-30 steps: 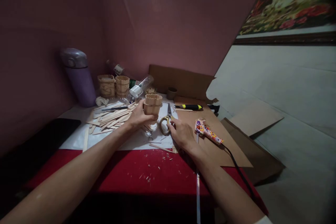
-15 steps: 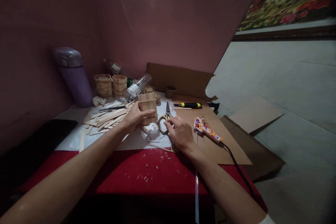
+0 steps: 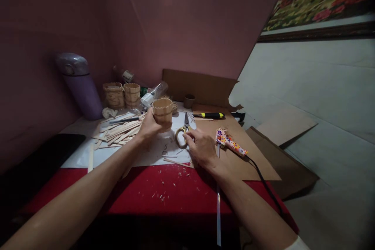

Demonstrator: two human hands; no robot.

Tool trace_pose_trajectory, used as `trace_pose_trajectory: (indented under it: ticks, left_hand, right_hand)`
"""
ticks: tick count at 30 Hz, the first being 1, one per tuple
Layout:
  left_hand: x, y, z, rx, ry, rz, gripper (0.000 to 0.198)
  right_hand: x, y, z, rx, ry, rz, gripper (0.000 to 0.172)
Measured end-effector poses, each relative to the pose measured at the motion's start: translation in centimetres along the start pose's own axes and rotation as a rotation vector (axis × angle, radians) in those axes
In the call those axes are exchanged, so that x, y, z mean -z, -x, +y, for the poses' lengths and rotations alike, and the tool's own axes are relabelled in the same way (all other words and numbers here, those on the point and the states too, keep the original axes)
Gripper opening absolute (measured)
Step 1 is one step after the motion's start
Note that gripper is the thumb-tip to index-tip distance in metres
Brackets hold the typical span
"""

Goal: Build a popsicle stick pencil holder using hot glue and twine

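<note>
My left hand (image 3: 149, 128) is wrapped round a small cup made of wooden craft sticks (image 3: 162, 111), holding it upright just above the white paper (image 3: 79, 152). My right hand (image 3: 200, 148) lies on the table with its fingers curled over the yellow handles of a pair of scissors (image 3: 182, 131), whose blades point away from me. A pile of loose craft sticks (image 3: 120, 129) lies to the left of the cup. A flower-patterned glue gun (image 3: 230, 143) rests on brown cardboard (image 3: 258, 170) just right of my right hand.
A purple flask (image 3: 80, 85) stands at the back left, with two finished stick cups (image 3: 123, 94) and a lying plastic bottle (image 3: 152, 94) beside it. A yellow-black utility knife (image 3: 208, 115) lies behind the scissors. Wood scraps dot the red cloth (image 3: 164, 191). Cardboard sheets (image 3: 285, 125) lie at the right.
My left hand has turned the stick cup and raised it slightly, from tilted to upright. My right hand stayed on the scissors handles with little movement.
</note>
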State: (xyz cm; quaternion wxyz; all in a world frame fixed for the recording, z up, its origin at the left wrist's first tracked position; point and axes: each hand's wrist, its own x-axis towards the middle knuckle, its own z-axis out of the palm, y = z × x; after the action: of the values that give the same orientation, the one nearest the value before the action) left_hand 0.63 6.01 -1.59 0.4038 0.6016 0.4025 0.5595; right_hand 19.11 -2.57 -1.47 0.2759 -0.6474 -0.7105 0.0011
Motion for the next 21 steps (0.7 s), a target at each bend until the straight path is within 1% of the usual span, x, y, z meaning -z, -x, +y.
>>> trace_pose_trajectory:
  ticks: [1, 3, 5, 6, 8, 10, 11, 13, 15, 17, 19, 21]
  left_hand:
    - [-0.2, 0.1, -0.4, -0.023, -0.038, -0.022, 0.069]
    - [-0.5, 0.2, -0.9, -0.041, -0.154, -0.030, 0.065]
    - [-0.4, 0.2, -1.1, -0.019, -0.261, -0.009, 0.066]
    - [-0.3, 0.2, -1.0, -0.003, -0.275, -0.010, 0.069]
    - [0.1, 0.0, -0.7, 0.043, -0.204, -0.047, 0.079]
    - [0.6, -0.1, -0.2, 0.090, -0.066, -0.045, 0.083]
    - [0.9, -0.1, 0.1, 0.103, 0.000, -0.014, 0.080]
    - [1.3, -0.1, 0.5, 0.090, 0.092, 0.086, 0.070]
    - [1.5, -0.2, 0.6, 0.047, 0.116, 0.179, 0.060]
    - [1.6, -0.3, 0.6, -0.001, 0.076, 0.252, 0.051]
    - [1.9, -0.5, 0.5, -0.049, -0.020, 0.314, 0.039]
    - [2.4, -0.8, 0.4, -0.083, -0.106, 0.349, 0.025]
  right_hand:
    - [0.0, 0.0, 0.0, 0.000, -0.001, -0.001, 0.023]
    - [0.0, 0.0, 0.1, -0.005, 0.000, -0.003, 0.022]
    - [-0.1, 0.0, 0.1, -0.005, -0.001, -0.006, 0.022]
    - [-0.1, 0.0, 0.2, 0.000, -0.003, -0.007, 0.022]
    - [-0.3, 0.1, 0.3, 0.025, -0.011, -0.007, 0.022]
    - [-0.3, 0.0, 0.4, 0.073, -0.001, -0.013, 0.021]
    - [-0.3, -0.1, 0.5, 0.101, 0.014, -0.022, 0.020]
    - [-0.2, -0.4, 0.3, 0.158, 0.054, -0.053, 0.018]
    - [0.1, -1.1, -0.2, 0.218, 0.092, -0.103, 0.016]
    - [0.2, -1.8, -1.0, 0.280, 0.125, -0.161, 0.015]
    - [0.1, -2.4, -1.7, 0.326, 0.164, -0.209, 0.016]
    - [-0.3, -2.8, -2.2, 0.345, 0.198, -0.229, 0.018]
